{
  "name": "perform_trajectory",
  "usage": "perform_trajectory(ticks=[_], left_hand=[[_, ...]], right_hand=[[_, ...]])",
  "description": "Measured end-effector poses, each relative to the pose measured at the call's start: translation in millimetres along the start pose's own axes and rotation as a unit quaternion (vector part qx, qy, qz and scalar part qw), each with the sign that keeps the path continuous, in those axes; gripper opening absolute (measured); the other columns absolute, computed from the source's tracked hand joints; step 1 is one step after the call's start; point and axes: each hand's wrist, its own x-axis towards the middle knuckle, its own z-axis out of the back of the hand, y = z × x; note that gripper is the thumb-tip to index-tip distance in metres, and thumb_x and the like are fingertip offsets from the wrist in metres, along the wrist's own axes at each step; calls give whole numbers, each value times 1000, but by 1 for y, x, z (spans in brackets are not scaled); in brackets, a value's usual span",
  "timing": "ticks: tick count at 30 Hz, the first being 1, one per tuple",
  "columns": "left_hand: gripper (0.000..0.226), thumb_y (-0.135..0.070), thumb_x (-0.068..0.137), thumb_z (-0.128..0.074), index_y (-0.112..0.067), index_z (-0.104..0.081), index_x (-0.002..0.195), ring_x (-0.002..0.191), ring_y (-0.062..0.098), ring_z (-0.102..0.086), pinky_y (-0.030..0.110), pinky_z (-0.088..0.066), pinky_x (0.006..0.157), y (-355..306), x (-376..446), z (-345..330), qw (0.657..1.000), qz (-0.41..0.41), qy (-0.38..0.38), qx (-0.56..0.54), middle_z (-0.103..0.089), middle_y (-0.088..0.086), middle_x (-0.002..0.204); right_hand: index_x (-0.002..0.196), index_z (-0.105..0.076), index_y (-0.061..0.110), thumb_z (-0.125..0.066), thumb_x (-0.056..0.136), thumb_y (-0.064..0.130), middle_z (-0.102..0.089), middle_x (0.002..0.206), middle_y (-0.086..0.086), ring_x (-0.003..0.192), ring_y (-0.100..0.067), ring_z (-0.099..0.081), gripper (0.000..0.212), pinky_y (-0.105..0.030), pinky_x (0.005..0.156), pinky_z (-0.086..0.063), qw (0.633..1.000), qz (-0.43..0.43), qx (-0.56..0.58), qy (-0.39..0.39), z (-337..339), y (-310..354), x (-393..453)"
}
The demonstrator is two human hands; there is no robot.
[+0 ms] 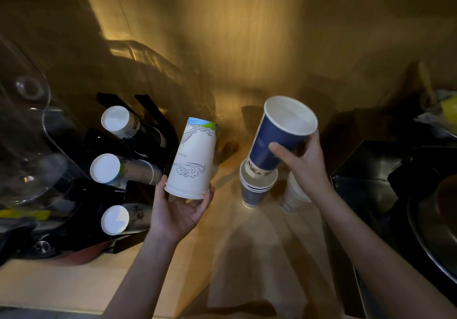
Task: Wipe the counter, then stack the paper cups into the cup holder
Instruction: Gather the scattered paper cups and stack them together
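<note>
My left hand (181, 211) holds a white paper cup (191, 160) with line drawings upside down by its rim, just right of the black cup holder (103, 140). The holder has three slots, each with nested cups showing white bottoms (115, 118), (105, 167), (115, 219). My right hand (303, 159) grips a blue paper cup (277, 140), mouth up and tilted, its base resting in a stack of blue cups (253, 191) standing on the wooden counter (259, 257). A white cup stack (294, 195) stands beside it, partly hidden by my right wrist.
Clear glassware (29, 133) crowds the far left. A black appliance (376, 177) and a metal bowl (432, 232) occupy the right. A wooden wall (247, 34) rises behind the counter. Cluttered items (442, 111) lie at the upper right.
</note>
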Motion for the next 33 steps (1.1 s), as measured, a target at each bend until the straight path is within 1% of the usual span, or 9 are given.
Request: perform_trajectory(ticks=[2,6,8,13,18,21,26,29,33], left_hand=[[67,-54,71,-60,-19,-52,128,101,38,-59,39,-60,67,2,1,2,1000,-1,-6,-7,-60,20,116],[73,-50,63,-68,-18,-52,126,104,40,-61,45,-59,75,4,2,4,1000,-12,-18,7,-60,19,121],[72,-49,60,-70,-19,-53,124,104,40,-61,46,-59,74,5,2,4,999,-19,-24,18,-59,19,123],[71,-46,58,-71,-16,-53,120,104,40,-61,48,-59,69,6,2,2,998,-20,-50,26,-59,20,120],[67,-44,58,-70,-18,-53,119,83,34,-70,48,-59,67,8,2,-3,994,-42,-72,73,-58,15,116],[64,-44,67,-68,-24,-50,125,96,35,-66,44,-60,68,9,2,-6,983,-72,-96,138,-57,12,119],[74,-46,59,-70,-29,-46,127,103,22,-63,35,-54,67,17,-3,-20,920,-188,-108,326,-61,6,124],[69,-41,53,-81,-41,-53,116,98,11,-66,24,-54,60,24,-9,-34,874,-227,-70,424,-61,-4,121],[62,-41,49,-80,-51,-56,106,105,9,-61,31,-56,76,34,-13,-52,818,-251,-45,515,-60,-10,120]], right_hand=[[128,-34,31,-82,56,39,-50,127,10,121,-10,-47,87,-27,97,-42,999,-40,-2,20,-2,-19,-4],[122,-30,36,-84,60,25,-45,112,23,113,-6,-43,83,-1,71,-41,993,-84,-78,41,-5,-52,-7],[129,-27,32,-84,59,24,-44,114,26,112,-6,-42,90,4,74,-37,988,-80,-121,51,-5,-63,-9],[138,-27,21,-80,62,39,-49,134,-3,122,-22,-44,95,-40,98,-41,948,-67,-296,93,-4,-68,-11],[134,-39,14,-69,73,50,-47,138,-5,129,-22,-36,77,-37,103,-33,903,-15,-407,134,-2,-64,-13],[132,-39,11,-72,71,45,-43,138,-8,132,-23,-29,78,-34,106,-27,897,-21,-417,143,-3,-57,-10],[143,-24,18,-74,68,35,-24,154,-2,142,-17,-12,92,-30,113,-15,927,79,-344,124,-10,-32,-21],[144,-16,28,-72,65,36,-19,156,0,143,-15,-9,98,-35,115,-12,888,186,-390,158,-17,-16,-30],[138,-36,22,-72,66,33,-45,142,-1,132,-19,-36,82,-39,114,-22,865,220,-417,172,-17,-9,-38]])
